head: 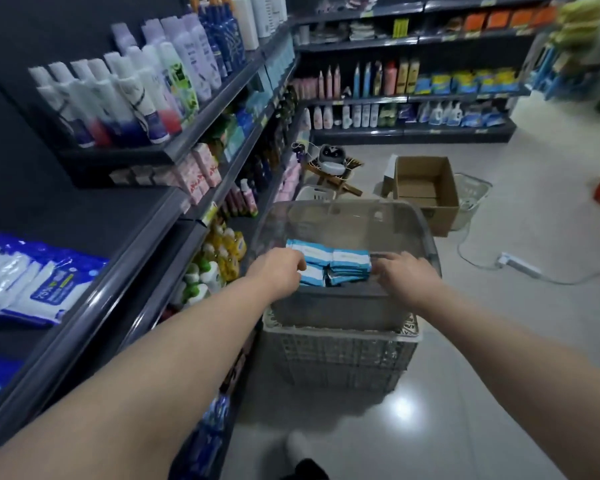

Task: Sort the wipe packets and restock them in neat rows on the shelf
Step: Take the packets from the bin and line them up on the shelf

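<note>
my left hand and right hand clamp curled fingers on either end of the blue-white wipe packets in the clear bin, probably keeping the stack squared for the left shelf.

Dark shelf; blue wipe packs flat on it

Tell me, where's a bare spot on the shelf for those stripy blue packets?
The dark shelf is bare between the big blue wipe packs and the pink boxes. Above it, spray bottles stand crammed together. The left hand and right hand hold the striped packets in the clear bin, whose far half is bare too.
</note>
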The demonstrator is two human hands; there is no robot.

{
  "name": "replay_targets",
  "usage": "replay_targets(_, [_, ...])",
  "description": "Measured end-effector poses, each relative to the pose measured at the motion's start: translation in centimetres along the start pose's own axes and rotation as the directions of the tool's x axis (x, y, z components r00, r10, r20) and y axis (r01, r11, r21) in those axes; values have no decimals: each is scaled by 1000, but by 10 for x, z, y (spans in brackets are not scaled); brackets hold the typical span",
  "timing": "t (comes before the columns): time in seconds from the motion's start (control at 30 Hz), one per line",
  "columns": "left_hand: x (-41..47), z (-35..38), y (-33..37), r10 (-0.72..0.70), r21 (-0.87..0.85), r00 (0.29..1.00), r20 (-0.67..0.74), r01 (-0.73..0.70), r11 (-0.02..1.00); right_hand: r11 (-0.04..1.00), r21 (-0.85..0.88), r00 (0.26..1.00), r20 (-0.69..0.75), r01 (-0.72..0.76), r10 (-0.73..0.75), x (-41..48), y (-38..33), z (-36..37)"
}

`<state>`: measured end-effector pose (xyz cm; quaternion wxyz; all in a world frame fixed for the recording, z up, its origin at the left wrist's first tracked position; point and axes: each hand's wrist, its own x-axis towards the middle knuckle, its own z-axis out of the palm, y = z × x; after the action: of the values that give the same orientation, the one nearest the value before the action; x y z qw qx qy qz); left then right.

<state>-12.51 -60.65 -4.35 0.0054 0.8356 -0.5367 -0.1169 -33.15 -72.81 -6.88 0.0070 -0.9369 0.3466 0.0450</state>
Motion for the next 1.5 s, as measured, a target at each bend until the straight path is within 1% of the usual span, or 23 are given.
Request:
replay_targets(0.13, [51,10,-4,10,18,1000,15,-10,1000,999,26,997,70,-40,39,40,15,18])
replay_targets(0.27, [113,29,-20,1,3,998,63,-1,1000,995,43,988,128,-89,83,91,29,37])
replay_targets(0.47, [195,56,-40,40,8,966,256,-43,999,982,63,943,295,-177,151,154,44,60])
replay_targets(0.57, [229,64,-46,40,3,952,302,-43,999,976,70,922,348,-206,170,179,47,71])
replay_targets(0.67, [248,75,-49,-5,7,944,330,3,1000,973,93,907,390,-211,160,200,50,88])
replay_targets(0.8, [264,103,-53,-41,-37,918,395,60,998,974,114,891,435,-194,127,233,55,114])
replay_targets(0.97, [279,126,-58,-104,-71,910,401,144,987,973,165,850,524,-161,52,278,65,154])
replay_targets(1.07, [287,138,-67,-180,-81,897,405,231,970,983,160,851,524,-93,-5,307,70,176])
replay_targets(1.17, [293,150,-77,-285,-86,865,413,348,933,988,152,859,510,-33,-50,331,69,197])
replay_targets(1.23, [297,155,-81,-323,-100,854,408,394,914,988,151,856,512,-8,-71,338,65,212])
replay_targets(1.37, [300,163,-82,-308,-112,863,400,379,919,990,143,897,439,-11,-54,333,60,232])
replay_targets(1.5, [308,163,-75,-238,-115,914,329,288,951,995,97,931,365,-7,-30,322,57,230])
